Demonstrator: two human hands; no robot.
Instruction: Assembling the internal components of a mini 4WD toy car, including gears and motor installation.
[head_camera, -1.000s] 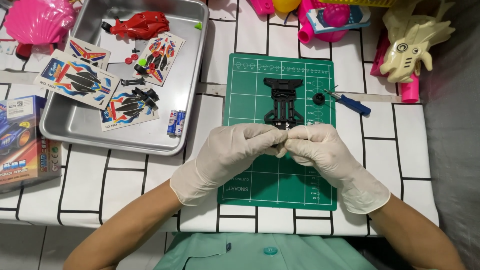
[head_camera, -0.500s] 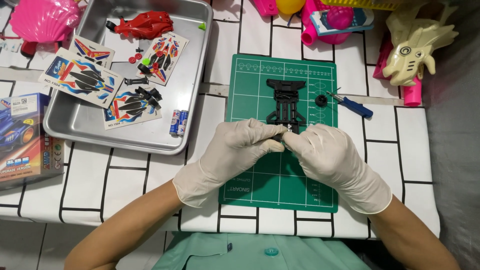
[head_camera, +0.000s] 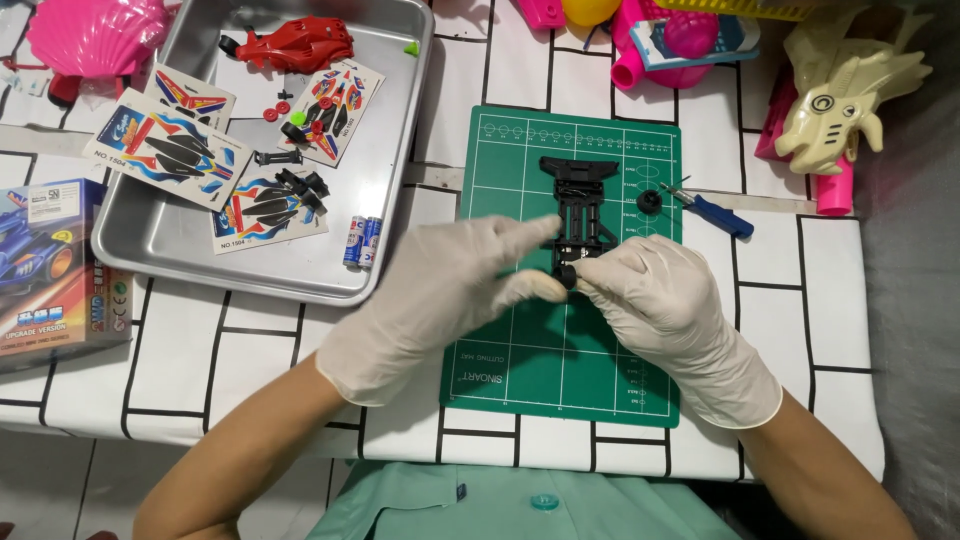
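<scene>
A black toy car chassis (head_camera: 580, 195) lies on a green cutting mat (head_camera: 560, 370) in the middle of the table. Both my hands wear white gloves. My right hand (head_camera: 655, 300) pinches a small black wheel (head_camera: 566, 277) at the chassis's near end. My left hand (head_camera: 450, 285) sits just left of it, its fingertips touching the chassis and the same small part. A second black wheel (head_camera: 648, 201) rests on the mat to the right of the chassis, beside a blue-handled screwdriver (head_camera: 712, 212).
A metal tray (head_camera: 150, 245) at the left holds a red car body (head_camera: 300, 45), sticker sheets, small black parts and two batteries (head_camera: 361, 242). A toy box (head_camera: 50, 265) lies at the far left. Pink and cream plastic toys line the back edge.
My hands have moved slightly apart, the left one drifting left and loosening its fingers. The small black wheel now shows at my right fingertips by the chassis's near end.
</scene>
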